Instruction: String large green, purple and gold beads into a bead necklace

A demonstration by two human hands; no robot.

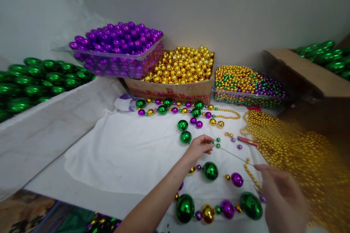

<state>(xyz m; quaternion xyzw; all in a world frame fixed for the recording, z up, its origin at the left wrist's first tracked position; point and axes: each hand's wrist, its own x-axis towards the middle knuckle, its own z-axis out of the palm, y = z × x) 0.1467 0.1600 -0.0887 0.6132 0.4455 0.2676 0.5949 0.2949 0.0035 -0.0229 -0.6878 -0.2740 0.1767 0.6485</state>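
Note:
My left hand (201, 147) is closed in a pinch, with a small green bead (212, 142) at its fingertips. Two more small green beads (218, 139) sit just beyond those fingers. A long thin needle (236, 157) runs slantwise between my hands, and my right hand (284, 198) pinches its near end. Below, a partly strung bead strand curves over the cloth, with big green balls (185, 208), a gold ball (207, 213) and a purple ball (227, 209). My left forearm hides part of this strand. A short row of gold beads (253, 177) lies beside my right fingers.
A finished-looking strand (175, 110) lies across the white cloth (109, 153). Behind it stand a purple-ball tub (115, 58), a gold-ball carton (169, 89) and a mixed-bead tub (246, 96). Gold bead chains (295, 153) heap at right near a red marker-like stick (247, 141).

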